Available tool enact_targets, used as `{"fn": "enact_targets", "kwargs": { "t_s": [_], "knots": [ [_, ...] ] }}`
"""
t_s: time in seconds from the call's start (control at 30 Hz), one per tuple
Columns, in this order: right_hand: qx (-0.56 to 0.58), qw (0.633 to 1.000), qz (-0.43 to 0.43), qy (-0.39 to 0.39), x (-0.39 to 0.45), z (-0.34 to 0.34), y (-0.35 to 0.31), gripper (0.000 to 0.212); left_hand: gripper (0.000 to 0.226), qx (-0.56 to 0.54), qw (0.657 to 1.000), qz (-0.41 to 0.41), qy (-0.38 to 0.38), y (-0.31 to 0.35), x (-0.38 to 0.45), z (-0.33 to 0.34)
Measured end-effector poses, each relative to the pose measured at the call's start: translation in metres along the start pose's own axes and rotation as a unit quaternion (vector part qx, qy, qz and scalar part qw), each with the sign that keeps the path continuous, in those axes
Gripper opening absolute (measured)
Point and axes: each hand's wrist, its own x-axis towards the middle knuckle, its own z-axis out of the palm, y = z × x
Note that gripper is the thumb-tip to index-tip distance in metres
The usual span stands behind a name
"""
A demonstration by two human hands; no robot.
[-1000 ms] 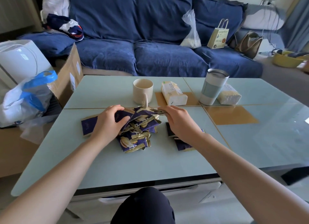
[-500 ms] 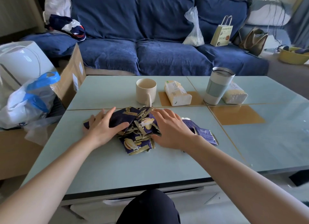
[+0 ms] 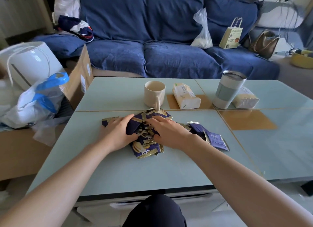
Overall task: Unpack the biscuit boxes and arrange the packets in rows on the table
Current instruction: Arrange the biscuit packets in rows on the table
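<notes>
On the desk (image 3: 169,172), just in front of the mug (image 3: 154,95), lies a loose heap of navy packets (image 3: 145,147). The left hand (image 3: 118,133) rests flat on the heap's left side, fingers (image 3: 126,119) spread and laid over the wrappers, pinching nothing. The right hand (image 3: 169,133) presses on the heap's right side, fingers curled down among the packets; whether they grip one I cannot tell. Two more packets (image 3: 211,138) lie flat just right of that wrist. A tissue pack (image 3: 185,98) and tumbler (image 3: 227,89) stand behind.
</notes>
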Motion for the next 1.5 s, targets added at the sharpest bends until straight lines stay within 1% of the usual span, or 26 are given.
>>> {"fn": "enact_targets", "kwargs": {
  "t_s": [0.1,0.17,0.23,0.37,0.5,0.6,0.73,0.8,0.9,0.97,1.03,1.17,1.27,1.37,1.43,1.5],
  "knots": [
    [-0.003,0.999,-0.021,0.040,-0.002,0.003,0.003,0.054,0.077,-0.013,0.999,0.025,0.028,0.005,-0.002,0.005],
    [-0.023,0.997,-0.045,0.064,-0.005,0.006,0.004,0.047,0.073,-0.019,0.997,0.044,0.058,0.007,-0.004,0.008],
    [-0.025,0.995,-0.051,0.085,-0.007,0.007,0.007,0.044,0.069,-0.032,0.993,0.064,0.089,0.008,-0.005,0.011],
    [0.018,0.993,-0.046,0.110,-0.015,0.001,0.013,0.048,0.063,-0.045,0.983,0.096,0.151,0.013,-0.010,0.009],
    [0.082,0.984,-0.049,0.151,-0.023,-0.011,0.017,0.045,0.061,-0.056,0.970,0.120,0.205,0.026,-0.012,0.002],
    [0.081,0.972,-0.058,0.212,-0.030,-0.022,0.020,0.046,0.063,-0.056,0.962,0.128,0.232,0.040,-0.012,-0.004],
    [0.067,0.952,-0.070,0.291,-0.047,-0.041,0.032,0.050,0.063,-0.068,0.948,0.163,0.265,0.071,-0.009,-0.011],
    [0.060,0.945,-0.056,0.318,-0.061,-0.050,0.043,0.052,0.063,-0.072,0.942,0.180,0.273,0.092,-0.008,-0.010],
    [0.031,0.937,-0.037,0.345,-0.088,-0.053,0.066,0.047,0.065,-0.079,0.936,0.214,0.267,0.127,-0.007,0.003],
    [0.019,0.938,-0.028,0.345,-0.109,-0.046,0.081,0.041,0.066,-0.072,0.936,0.239,0.247,0.149,-0.007,0.017],
    [0.022,0.944,-0.004,0.330,-0.127,-0.034,0.096,0.038,0.066,-0.058,0.941,0.259,0.209,0.167,-0.009,0.036],
    [0.060,0.959,0.074,0.266,-0.149,-0.004,0.117,0.031,0.066,-0.029,0.954,0.267,0.133,0.183,-0.016,0.073],
    [0.081,0.967,0.111,0.216,-0.158,0.008,0.127,0.038,0.067,-0.019,0.954,0.280,0.103,0.178,-0.017,0.084],
    [0.086,0.964,0.144,0.207,-0.162,0.009,0.132,0.053,0.082,-0.053,0.954,0.280,0.090,0.168,-0.017,0.082],
    [0.098,0.960,0.161,0.206,-0.160,0.006,0.130,0.065,0.088,-0.049,0.959,0.263,0.098,0.161,-0.017,0.080],
    [0.097,0.962,0.161,0.196,-0.157,0.005,0.127,0.075,0.092,-0.023,0.971,0.224,0.079,0.155,-0.017,0.078]
  ]
}}
